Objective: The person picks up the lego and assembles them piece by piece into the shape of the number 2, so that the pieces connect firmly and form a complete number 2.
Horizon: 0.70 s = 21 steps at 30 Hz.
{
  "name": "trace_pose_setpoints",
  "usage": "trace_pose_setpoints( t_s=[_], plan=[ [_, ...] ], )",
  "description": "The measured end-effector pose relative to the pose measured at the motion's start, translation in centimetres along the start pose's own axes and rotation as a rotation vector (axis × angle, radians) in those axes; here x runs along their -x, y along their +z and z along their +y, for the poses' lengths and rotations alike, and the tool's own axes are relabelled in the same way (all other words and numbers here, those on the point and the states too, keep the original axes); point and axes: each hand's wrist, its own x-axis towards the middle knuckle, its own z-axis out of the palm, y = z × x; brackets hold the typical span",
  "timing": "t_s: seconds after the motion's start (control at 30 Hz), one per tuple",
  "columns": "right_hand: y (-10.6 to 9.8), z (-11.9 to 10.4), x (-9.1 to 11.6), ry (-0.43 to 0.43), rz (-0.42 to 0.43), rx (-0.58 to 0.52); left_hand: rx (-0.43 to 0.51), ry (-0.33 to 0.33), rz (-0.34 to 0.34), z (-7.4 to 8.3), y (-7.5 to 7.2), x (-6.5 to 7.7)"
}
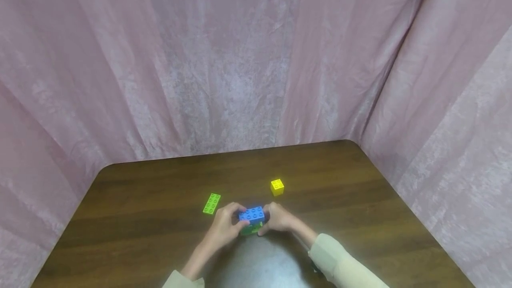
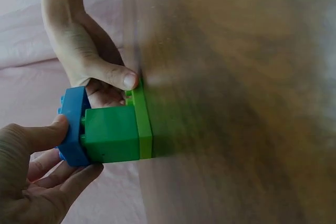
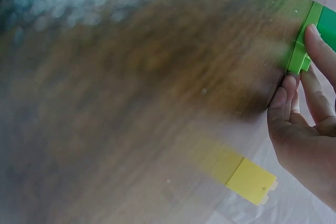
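Note:
A small stack of toy building bricks stands on the table between both hands. At its bottom is a light green plate (image 2: 142, 124), with a dark green brick (image 2: 111, 135) set on one end. Over that brick sits a blue brick (image 1: 252, 214), slightly tilted, and the green studs show in the gap below it. My left hand (image 1: 226, 224) pinches the blue brick between thumb and fingers. My right hand (image 1: 278, 218) holds the free end of the light green plate, its thumb (image 3: 315, 38) pressed along the edge.
Another light green plate (image 1: 212, 204) lies left of the stack. A yellow brick (image 1: 277, 187) stands beyond my right hand, studs up. The brown wooden table (image 1: 160, 190) has rounded far corners, and pink curtains (image 1: 224, 57) hang behind it and at its sides.

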Motion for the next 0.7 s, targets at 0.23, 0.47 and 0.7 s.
trace_pose_setpoints(
  t_s=[0.23, 0.47, 0.7],
  plan=[
    [-0.1, 0.0, 0.0, 0.009, 0.000, -0.006, -0.006, -0.020, -0.016, 0.1, 0.0, -0.1],
    [-1.2, 0.2, 0.4, -0.041, 0.022, 0.034, -0.065, 0.022, -0.079, 1.0, 0.9, -1.6],
    [-0.5, 0.3, 0.4, -0.081, 0.010, 0.044, -0.071, 0.054, -0.005, 0.6, 1.5, -0.9]
  ],
)
